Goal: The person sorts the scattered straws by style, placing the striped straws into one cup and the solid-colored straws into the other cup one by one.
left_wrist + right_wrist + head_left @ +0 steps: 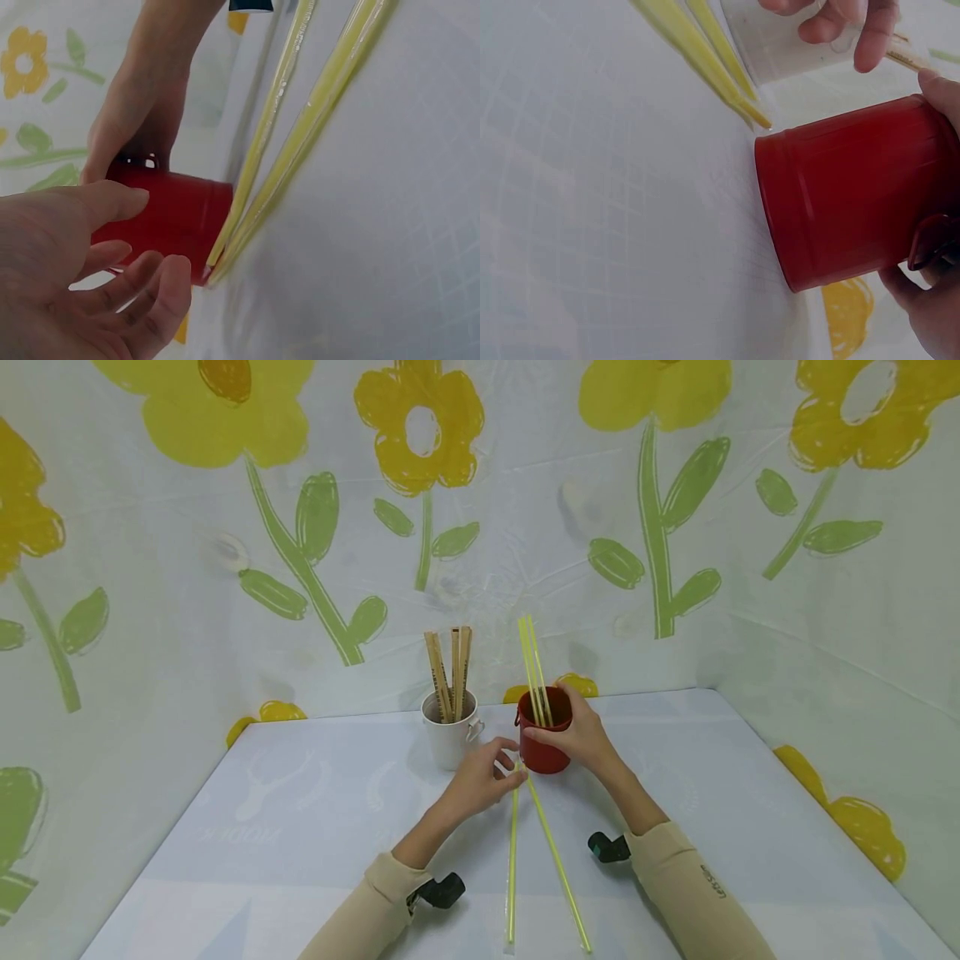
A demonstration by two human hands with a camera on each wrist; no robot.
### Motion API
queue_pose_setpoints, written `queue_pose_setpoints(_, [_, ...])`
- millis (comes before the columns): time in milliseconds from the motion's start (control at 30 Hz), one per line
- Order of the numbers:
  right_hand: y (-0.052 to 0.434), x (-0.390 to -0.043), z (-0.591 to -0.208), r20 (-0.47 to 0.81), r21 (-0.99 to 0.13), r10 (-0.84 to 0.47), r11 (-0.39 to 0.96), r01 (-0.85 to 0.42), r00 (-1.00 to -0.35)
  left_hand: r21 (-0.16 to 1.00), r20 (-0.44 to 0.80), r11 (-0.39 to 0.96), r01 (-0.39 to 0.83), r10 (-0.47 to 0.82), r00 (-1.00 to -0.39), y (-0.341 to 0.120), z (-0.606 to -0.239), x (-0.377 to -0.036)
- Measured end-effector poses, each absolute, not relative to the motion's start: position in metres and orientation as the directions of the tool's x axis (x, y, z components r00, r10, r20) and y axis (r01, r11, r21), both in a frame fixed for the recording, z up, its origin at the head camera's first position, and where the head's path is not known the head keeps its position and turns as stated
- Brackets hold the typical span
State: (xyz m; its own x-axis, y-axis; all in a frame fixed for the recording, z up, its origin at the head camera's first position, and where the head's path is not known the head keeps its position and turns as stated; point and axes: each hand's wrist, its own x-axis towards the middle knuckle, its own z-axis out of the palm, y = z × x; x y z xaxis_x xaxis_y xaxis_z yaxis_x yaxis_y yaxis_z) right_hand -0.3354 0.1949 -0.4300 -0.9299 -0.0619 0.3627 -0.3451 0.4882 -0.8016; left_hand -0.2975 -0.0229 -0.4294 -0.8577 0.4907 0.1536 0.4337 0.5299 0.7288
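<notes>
On the white table [300, 827], near its far edge, a red cup [545, 750] is clasped by the right hand [581, 735], fingers curled round its wall. Two yellow straws [536, 672] are stood inside it, leaning — two more yellow straws [551, 852] are laid flat on the table, their far ends just at the cup's base. The left hand [480, 781] is held loosely open beside those ends, nothing gripped. If the cup were tilted or jostled, the upright straws could be spilled; the thin, flat straws may slip from a fingertip pinch, or the neighbouring white cup [450, 739] of wooden sticks [448, 672] could be knocked.
</notes>
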Motion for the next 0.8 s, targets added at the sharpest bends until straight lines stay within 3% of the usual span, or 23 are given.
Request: queue_pose_setpoints(800, [0.1954, -0.3357, -0.4299, 0.341, -0.804, -0.061, 0.498, -0.324, -0.938, 0.697, -0.081, 0.648, 0.307, 0.497, -0.864, -0.0211, -0.4315, -0.2907])
